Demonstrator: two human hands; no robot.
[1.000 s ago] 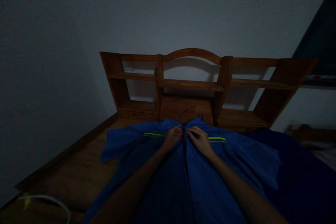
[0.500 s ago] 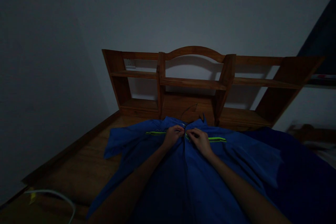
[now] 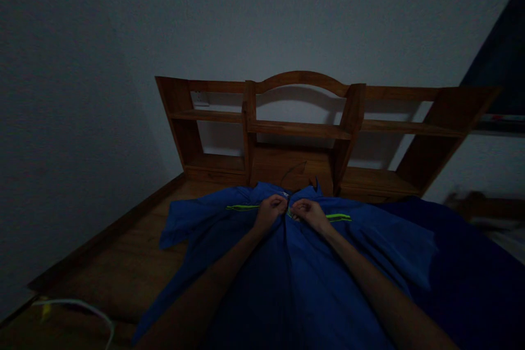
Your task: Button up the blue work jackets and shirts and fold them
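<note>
A blue short-sleeved shirt point(image 3: 311, 284) with yellow-green chest stripes lies spread flat, its collar away from me. Just below the collar, my left hand point(image 3: 270, 212) pinches the left front edge with closed fingers. Close beside it, my right hand point(image 3: 310, 213) has its fingers curled together on the right front edge. A narrow gap separates the two hands, with the front seam running down between my forearms. Any button or other small fastening between the fingertips is too dark and small to make out.
Behind the collar stands a wooden headboard shelf point(image 3: 301, 129) against the wall. The shirt rests on wooden boards point(image 3: 123, 262), with dark blue cloth point(image 3: 471, 279) to the right. A pale cable point(image 3: 88, 306) curves at the lower left. A thin dark wire point(image 3: 293, 167) sticks up behind the collar.
The view has shifted slightly. My right hand's fingers are curled in a little more at the shirt edge, while my left hand keeps nearly the same place.
</note>
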